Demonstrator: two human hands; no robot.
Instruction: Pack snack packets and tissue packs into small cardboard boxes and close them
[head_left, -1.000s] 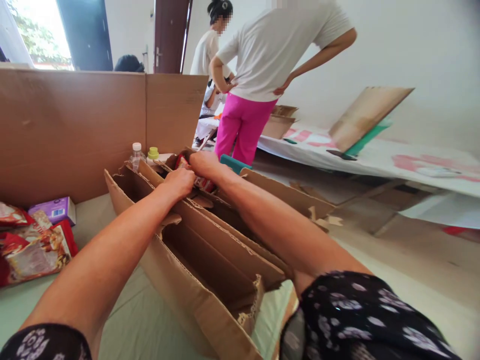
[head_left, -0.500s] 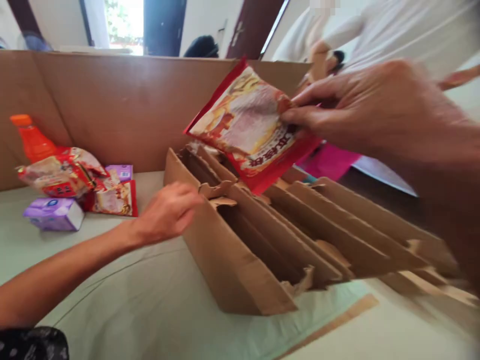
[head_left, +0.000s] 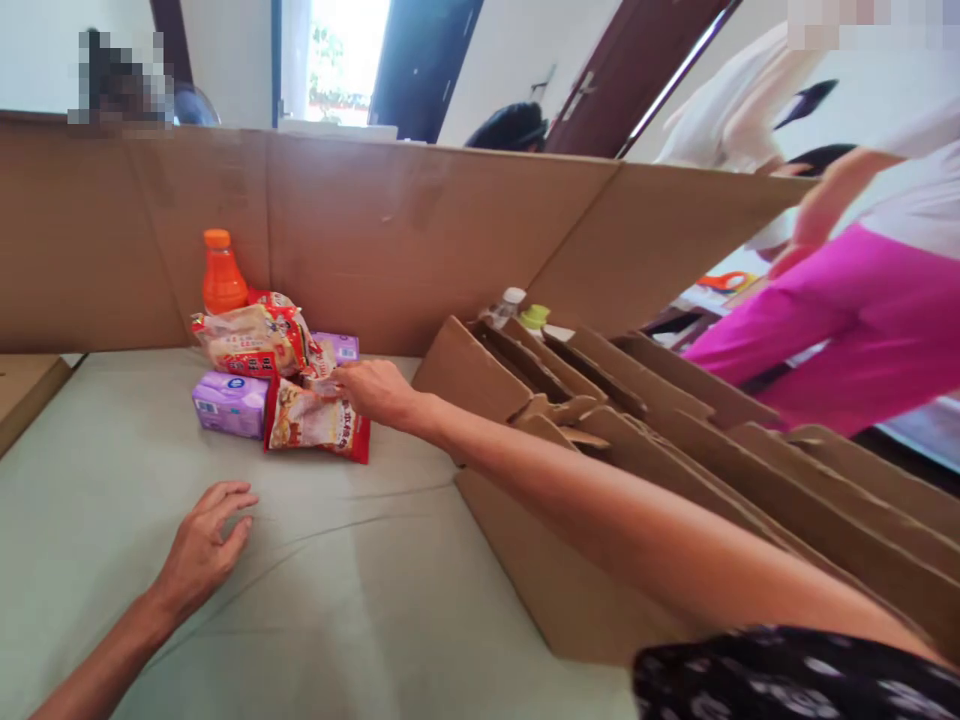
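My right hand reaches across to the pile, its fingers closed at the upper edge of a red and white snack packet on the table; its fingertips are partly hidden. My left hand hovers low over the pale tabletop, fingers apart and holding nothing. Beside the packet is a purple carton-like pack. Behind lie another packaged snack with a clear front and a second purple pack. An orange bottle stands at the back.
A cardboard box with several upright dividers stands on the right, under my right forearm. A cardboard wall runs along the back. A clear-capped bottle and a green lid show behind the box. People stand beyond.
My right hand has left its place above the box, where it held up a red packet, and is now at the pile. My left hand has moved away from the box's side and opened.
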